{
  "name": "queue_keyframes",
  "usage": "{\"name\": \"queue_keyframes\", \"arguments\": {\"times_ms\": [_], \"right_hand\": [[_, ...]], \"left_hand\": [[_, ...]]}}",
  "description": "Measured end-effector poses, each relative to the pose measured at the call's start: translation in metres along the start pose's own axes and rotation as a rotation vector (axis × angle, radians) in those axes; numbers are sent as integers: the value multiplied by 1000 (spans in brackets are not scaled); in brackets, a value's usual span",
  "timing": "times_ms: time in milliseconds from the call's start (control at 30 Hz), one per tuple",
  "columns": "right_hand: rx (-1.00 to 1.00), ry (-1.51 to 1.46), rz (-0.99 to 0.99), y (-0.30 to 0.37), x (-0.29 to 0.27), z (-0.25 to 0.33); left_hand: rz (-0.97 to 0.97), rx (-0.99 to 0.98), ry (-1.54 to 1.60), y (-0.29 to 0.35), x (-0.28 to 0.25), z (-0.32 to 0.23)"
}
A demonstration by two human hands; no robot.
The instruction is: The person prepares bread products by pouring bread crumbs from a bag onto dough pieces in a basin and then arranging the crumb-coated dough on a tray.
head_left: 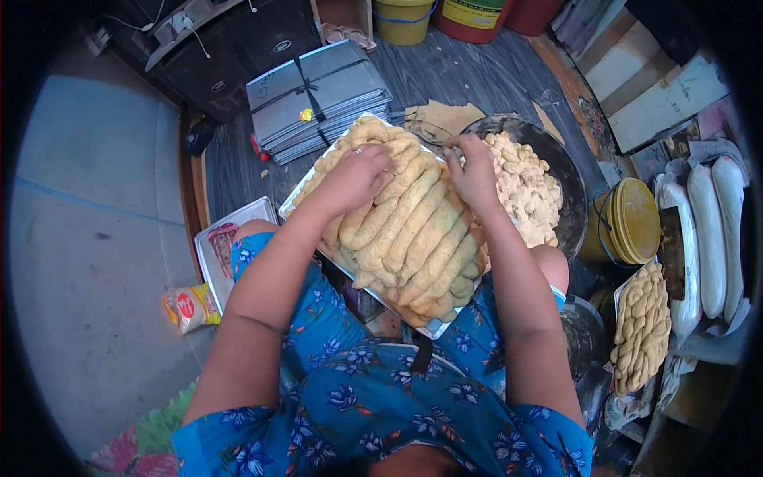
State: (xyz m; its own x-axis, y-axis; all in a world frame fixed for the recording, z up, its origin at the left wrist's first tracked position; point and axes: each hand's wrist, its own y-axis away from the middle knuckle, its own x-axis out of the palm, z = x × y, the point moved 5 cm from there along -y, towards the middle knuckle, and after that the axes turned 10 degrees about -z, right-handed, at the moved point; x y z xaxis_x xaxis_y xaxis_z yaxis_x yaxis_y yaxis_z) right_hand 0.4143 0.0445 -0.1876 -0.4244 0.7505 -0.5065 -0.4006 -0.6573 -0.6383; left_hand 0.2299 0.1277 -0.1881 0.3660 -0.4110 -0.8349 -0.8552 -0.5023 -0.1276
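Note:
A metal tray (296, 195) lies across my lap, heaped with several long rolls of pale tan dough (413, 230) laid side by side. My left hand (356, 176) rests palm down on the rolls at the tray's far left, fingers bent over one roll. At the tray's far right corner, my right hand (474, 168) presses its curled fingers on a roll end. Both hands touch dough. Just right of that hand stands a dark round pan (572, 179) filled with small dough pieces (524, 187).
A tied stack of grey trays (318, 95) lies ahead. A second tray (213, 262) and a small packet (189, 306) sit at my left. At my right are a yellow lidded bucket (624, 222), another tray of shaped dough (642, 326) and white sacks (707, 230).

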Motion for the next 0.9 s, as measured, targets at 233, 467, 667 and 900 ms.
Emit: {"name": "queue_keyframes", "arguments": {"times_ms": [233, 467, 667, 900], "right_hand": [[200, -37, 341, 10, 11, 4], [20, 113, 376, 25, 25, -2], [158, 60, 551, 33, 31, -1], [187, 99, 574, 32, 32, 4]], "left_hand": [[-77, -216, -231, 16, -18, 38], [165, -419, -5, 19, -21, 60], [173, -327, -15, 20, -21, 50], [236, -300, -36, 20, -20, 44]]}}
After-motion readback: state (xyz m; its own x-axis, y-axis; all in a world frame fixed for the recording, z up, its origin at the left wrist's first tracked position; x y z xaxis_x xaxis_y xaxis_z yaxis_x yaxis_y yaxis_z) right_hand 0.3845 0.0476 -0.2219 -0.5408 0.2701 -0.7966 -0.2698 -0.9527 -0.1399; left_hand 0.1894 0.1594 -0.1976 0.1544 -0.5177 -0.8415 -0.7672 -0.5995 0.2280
